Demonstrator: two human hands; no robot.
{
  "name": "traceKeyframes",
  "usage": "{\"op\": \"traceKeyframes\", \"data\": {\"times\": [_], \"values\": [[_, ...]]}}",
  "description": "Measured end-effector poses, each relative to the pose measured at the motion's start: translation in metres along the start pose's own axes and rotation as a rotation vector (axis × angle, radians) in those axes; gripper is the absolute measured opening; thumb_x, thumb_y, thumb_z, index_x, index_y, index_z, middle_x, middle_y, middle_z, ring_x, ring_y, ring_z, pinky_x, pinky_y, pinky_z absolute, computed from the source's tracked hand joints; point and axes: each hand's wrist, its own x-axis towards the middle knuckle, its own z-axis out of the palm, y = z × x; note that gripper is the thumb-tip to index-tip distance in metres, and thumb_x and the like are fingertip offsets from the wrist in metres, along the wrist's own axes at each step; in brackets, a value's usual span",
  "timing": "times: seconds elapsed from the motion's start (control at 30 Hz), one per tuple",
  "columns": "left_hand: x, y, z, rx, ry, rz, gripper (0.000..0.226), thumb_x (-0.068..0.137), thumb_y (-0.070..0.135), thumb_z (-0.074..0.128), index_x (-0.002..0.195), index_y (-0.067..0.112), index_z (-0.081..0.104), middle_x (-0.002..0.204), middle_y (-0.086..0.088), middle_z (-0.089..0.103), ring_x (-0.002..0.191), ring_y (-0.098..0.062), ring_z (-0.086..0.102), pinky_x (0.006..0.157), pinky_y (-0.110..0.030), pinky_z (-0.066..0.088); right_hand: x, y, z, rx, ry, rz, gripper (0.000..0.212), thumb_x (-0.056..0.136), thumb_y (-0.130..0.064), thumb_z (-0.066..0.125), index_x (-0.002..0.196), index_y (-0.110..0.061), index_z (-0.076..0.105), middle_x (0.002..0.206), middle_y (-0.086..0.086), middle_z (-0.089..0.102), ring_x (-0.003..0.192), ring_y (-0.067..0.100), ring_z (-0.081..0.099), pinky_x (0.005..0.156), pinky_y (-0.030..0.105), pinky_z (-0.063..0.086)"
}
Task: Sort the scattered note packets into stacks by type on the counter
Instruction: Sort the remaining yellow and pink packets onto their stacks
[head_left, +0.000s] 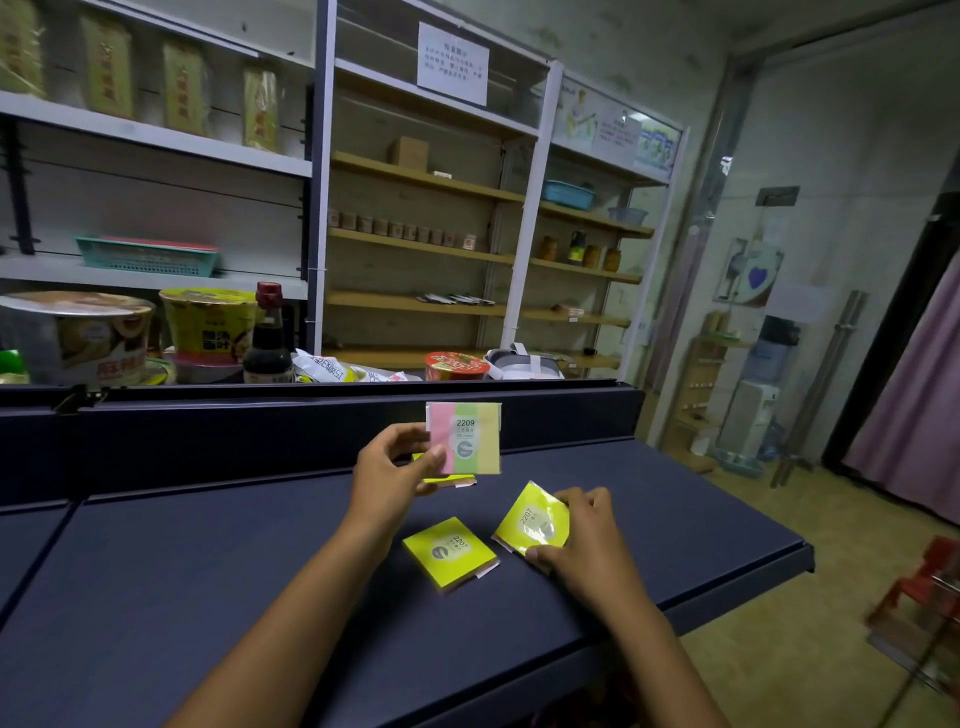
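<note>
My left hand (395, 470) holds a three-colour note packet (470, 439) upright above the dark blue counter (208, 571); it is pink, green and pale yellow, labelled 2209. My right hand (582, 535) grips a yellow packet (532, 522) labelled 2207, tilted up off the counter on its near edge. A second yellow 2207 packet (449, 552) lies flat between my hands. Behind the raised packet, another yellow packet (449, 479) rests on the counter, mostly hidden.
The counter has a raised back ledge (311, 410) and a drop-off at its right edge (800, 551). Beyond the ledge stand noodle cups (208, 322), a dark sauce bottle (267, 338) and snack bags. Shelving fills the back wall; a red stool (930, 582) sits lower right.
</note>
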Motion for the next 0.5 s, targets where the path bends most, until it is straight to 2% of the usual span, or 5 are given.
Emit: {"op": "traceKeyframes", "data": {"times": [0.17,0.27,0.33,0.43,0.5], "values": [[-0.006,0.002,0.001,-0.034,0.003,0.004,0.020,0.088,0.003,0.069,0.099,0.019,0.062,0.092,-0.004,0.070,0.068,-0.010,0.072,0.054,-0.024,0.055,-0.017,0.003,0.002,0.311,0.165,0.044,0.035,0.082,-0.017,0.079,0.109,-0.024,0.058,0.107,-0.001,0.067,0.094,0.017,0.064,0.079,0.032,0.053],[-0.013,0.003,0.002,-0.050,0.000,0.008,0.020,0.089,0.001,0.066,0.103,0.014,0.061,0.094,-0.008,0.070,0.069,-0.014,0.072,0.055,-0.028,0.056,-0.030,0.004,0.004,0.498,0.234,0.097,0.029,0.086,-0.013,0.075,0.108,-0.025,0.060,0.104,-0.002,0.070,0.095,0.017,0.066,0.082,0.041,0.056],[-0.019,0.004,0.001,-0.058,0.001,0.013,0.020,0.089,0.001,0.065,0.106,0.011,0.060,0.097,-0.009,0.071,0.074,-0.020,0.072,0.057,-0.030,0.058,-0.036,0.001,0.007,0.702,0.260,0.134,0.030,0.086,-0.003,0.073,0.108,-0.019,0.060,0.106,0.003,0.070,0.095,0.021,0.069,0.081,0.045,0.058],[-0.033,0.007,-0.007,-0.112,0.023,-0.003,0.021,0.090,0.000,0.064,0.109,0.009,0.060,0.097,-0.011,0.072,0.072,-0.021,0.072,0.058,-0.029,0.059,-0.051,-0.010,0.013,0.942,0.272,0.163,0.031,0.089,0.008,0.064,0.109,-0.015,0.059,0.104,0.006,0.070,0.089,0.017,0.072,0.065,0.030,0.060],[-0.044,0.010,-0.017,-0.157,0.038,-0.026,0.022,0.090,0.000,0.064,0.111,0.007,0.060,0.098,-0.013,0.071,0.072,-0.021,0.071,0.059,-0.029,0.060,-0.061,-0.019,0.017,1.046,0.287,0.166,0.033,0.090,0.012,0.060,0.109,-0.016,0.060,0.102,0.003,0.071,0.085,0.012,0.073,0.061,0.022,0.059]]}}
